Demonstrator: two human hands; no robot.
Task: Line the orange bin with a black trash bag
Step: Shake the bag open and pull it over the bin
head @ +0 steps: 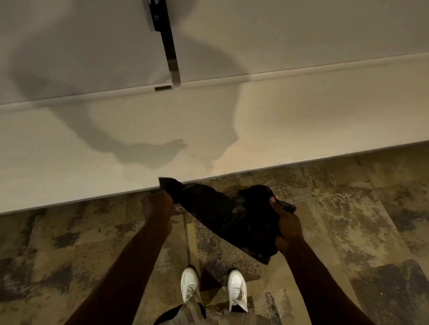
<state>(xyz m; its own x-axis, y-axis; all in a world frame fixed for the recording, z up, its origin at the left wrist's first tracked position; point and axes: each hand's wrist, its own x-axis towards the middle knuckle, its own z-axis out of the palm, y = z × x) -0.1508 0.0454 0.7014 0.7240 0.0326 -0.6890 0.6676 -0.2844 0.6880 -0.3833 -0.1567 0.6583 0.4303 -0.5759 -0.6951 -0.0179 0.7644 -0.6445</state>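
Black trash bag [227, 217] hangs between both hands, just in front of the white table [107, 148]. Left hand [158, 206] fingers pinch its top corner; right hand [286, 223] grips the bunched part, prob. tight. White shoes [213, 288] below, on carpet [362, 216].

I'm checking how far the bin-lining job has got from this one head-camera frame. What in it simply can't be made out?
- Orange bin: nowhere in the head view, so its place and state are unknown.
- Black trash bag: bunched and dark; its opening cannot be found.
- Left hand: fingers hidden behind the hand and bag corner.
- Right hand: fingertips buried in the bag's folds.
- Black fitting on the wall: top cut off, marking too small.
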